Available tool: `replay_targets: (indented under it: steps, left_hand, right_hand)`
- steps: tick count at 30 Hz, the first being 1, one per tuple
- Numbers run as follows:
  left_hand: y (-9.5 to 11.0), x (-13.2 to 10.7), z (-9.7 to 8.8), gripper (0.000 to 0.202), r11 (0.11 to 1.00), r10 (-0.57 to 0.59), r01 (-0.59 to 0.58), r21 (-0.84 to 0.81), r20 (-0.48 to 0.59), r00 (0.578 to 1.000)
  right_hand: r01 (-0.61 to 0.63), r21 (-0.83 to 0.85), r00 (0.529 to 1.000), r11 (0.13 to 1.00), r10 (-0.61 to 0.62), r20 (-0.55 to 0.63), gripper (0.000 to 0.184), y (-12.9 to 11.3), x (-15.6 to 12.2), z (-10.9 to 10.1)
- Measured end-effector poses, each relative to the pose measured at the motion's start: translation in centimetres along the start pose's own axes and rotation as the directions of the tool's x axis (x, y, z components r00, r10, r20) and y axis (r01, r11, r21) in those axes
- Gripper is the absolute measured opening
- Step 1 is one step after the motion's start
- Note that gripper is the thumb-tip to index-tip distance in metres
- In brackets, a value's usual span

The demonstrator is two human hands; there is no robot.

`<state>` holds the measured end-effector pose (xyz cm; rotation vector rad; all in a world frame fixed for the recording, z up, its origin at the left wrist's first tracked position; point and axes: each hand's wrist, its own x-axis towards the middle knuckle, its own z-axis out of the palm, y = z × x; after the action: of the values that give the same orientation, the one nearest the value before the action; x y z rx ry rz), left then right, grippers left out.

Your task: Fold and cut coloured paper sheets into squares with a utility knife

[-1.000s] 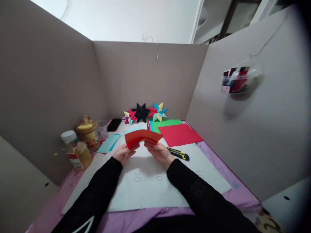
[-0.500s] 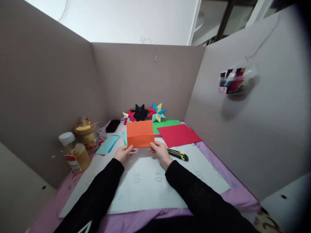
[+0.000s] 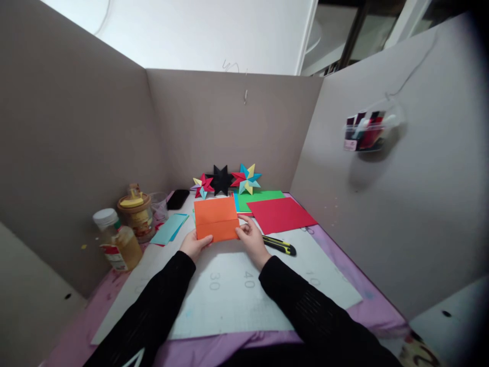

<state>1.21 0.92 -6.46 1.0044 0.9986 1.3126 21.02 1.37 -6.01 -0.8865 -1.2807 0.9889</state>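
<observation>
One utility knife (image 3: pixel 279 245) at 3 o'clock of the right hand (image 3: pixel 251 240), whose drift might jostle it. Left hand (image 3: pixel 194 244) and right, grip clamped on creased orange paper (image 3: pixel 216 211) at 12 o'clock: uneven pull could skew its fold.

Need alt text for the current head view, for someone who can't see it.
The left hand and right hand hold a creased orange paper above a white board. Three paper stars stand before the back panel; a black-and-yellow cutter lies at right, a capped bottle at left.
</observation>
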Motion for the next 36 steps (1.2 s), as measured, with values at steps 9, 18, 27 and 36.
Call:
replay_targets:
  steps: [9,18,27,36]
  left_hand:
    - [0.2,0.0,-0.6,0.046,0.992,0.030,-0.030,0.125,0.000,1.000]
    - [0.1,0.5,-0.9,0.046,0.998,0.013,-0.013,0.059,0.002,1.000]
    - [1.3,-1.9,2.8,0.042,0.957,-0.014,-0.019,-0.289,-0.112,0.994]
    - [0.3,-3.0,4.8,0.037,0.949,0.030,-0.076,-0.306,-0.153,0.988]
  right_hand:
    - [0.072,-0.109,0.997,0.991,-0.069,0.036,0.027,0.8,0.6,-0.9]
    - [0.049,-0.084,0.999,0.995,-0.048,0.006,0.015,0.9,0.8,-1.1]
    - [0.006,0.050,0.993,0.999,0.000,-0.114,0.019,0.6,-0.3,2.1]
    - [-0.001,0.026,1.000,1.000,0.001,-0.005,0.023,-0.1,-1.6,3.2]
